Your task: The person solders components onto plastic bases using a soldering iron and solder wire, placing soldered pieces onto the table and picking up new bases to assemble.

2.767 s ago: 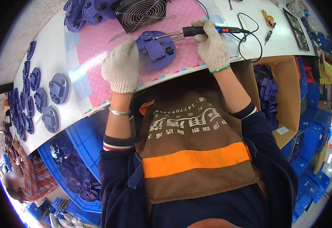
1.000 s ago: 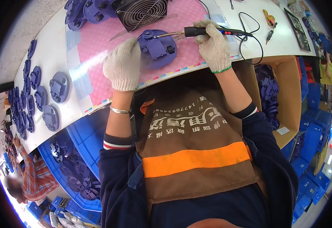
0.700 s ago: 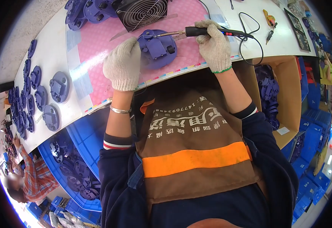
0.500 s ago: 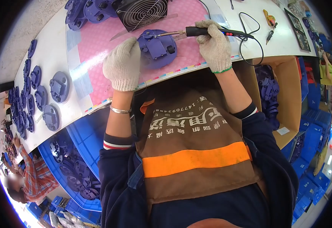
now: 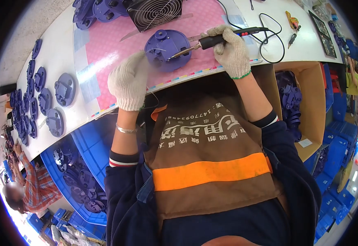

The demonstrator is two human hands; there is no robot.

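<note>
Soldering iron [image 5: 212, 41] tip's down from the purple disc's [image 5: 180, 39] upper knob to its lower middle vs. a sec ago; my L hand [image 5: 128, 82] has shifted down-left. R hand [image 5: 233, 52] grips the iron's handle; L fingers curled, can't tell on what. Disc lies on pink mat [image 5: 105, 53], fan [image 5: 156, 14] just behind, purple parts [image 5: 108, 10] left of fan. Iron's long axis slants, tip down-left, handle up-right.

1 fan [image 5: 158, 14] — behind the disc [image 5: 170, 44]

Purple disc [image 5: 173, 43], pink mat [image 5: 123, 51], orange-banded brown apron [image 5: 211, 149], plaid shirt [image 5: 41, 186]
</note>
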